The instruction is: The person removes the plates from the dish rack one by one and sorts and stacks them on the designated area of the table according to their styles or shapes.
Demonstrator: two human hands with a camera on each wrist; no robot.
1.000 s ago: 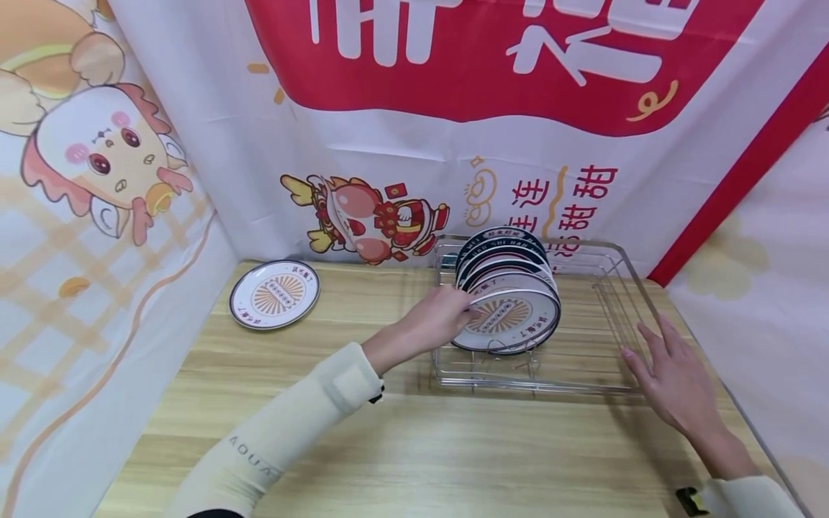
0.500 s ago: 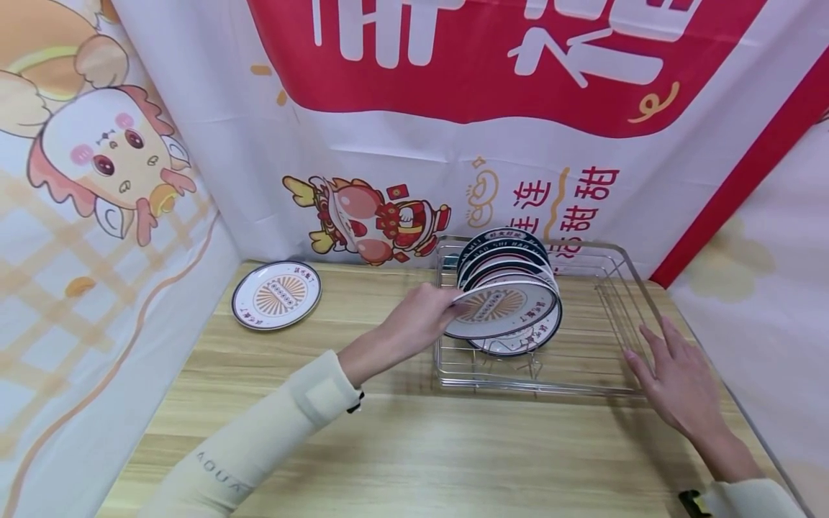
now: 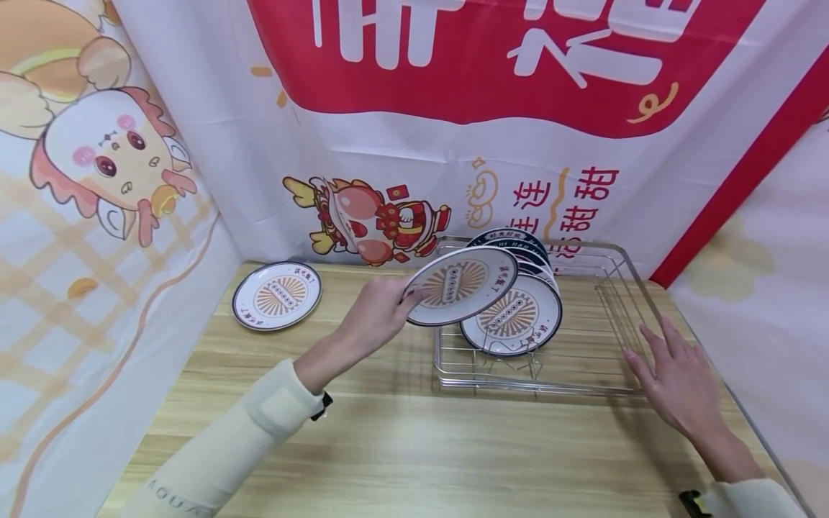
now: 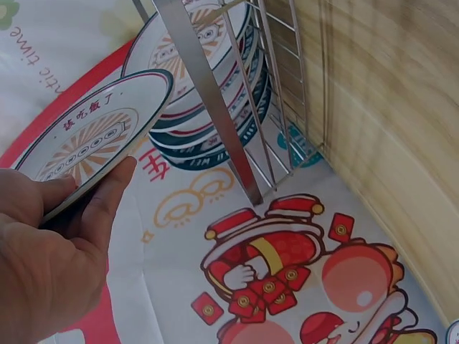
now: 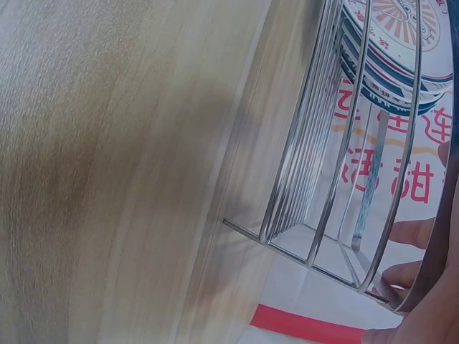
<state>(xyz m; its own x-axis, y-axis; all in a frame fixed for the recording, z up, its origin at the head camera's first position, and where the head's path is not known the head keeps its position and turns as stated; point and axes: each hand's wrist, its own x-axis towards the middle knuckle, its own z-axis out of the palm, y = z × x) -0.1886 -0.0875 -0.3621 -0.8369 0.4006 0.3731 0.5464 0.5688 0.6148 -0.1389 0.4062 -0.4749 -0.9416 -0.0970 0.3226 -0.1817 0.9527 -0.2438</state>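
While the left hand (image 3: 376,309) pinches a plate (image 3: 469,284) (tilted, sunburst-printed), right hand (image 3: 680,388) on wire rack (image 3: 557,389), fingers extended.

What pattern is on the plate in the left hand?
The plate is white with an orange sunburst and a dark rim, best seen in the head view.

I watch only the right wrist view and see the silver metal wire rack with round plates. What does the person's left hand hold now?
Observer: The left hand pinches a round white plate with a dark rim and orange sunburst.

Operator: Thank you. Does any plate lie outside the rack?

Observer: Yes, another sunburst plate lies on the light wood-grain table, left of the silver wire rack.
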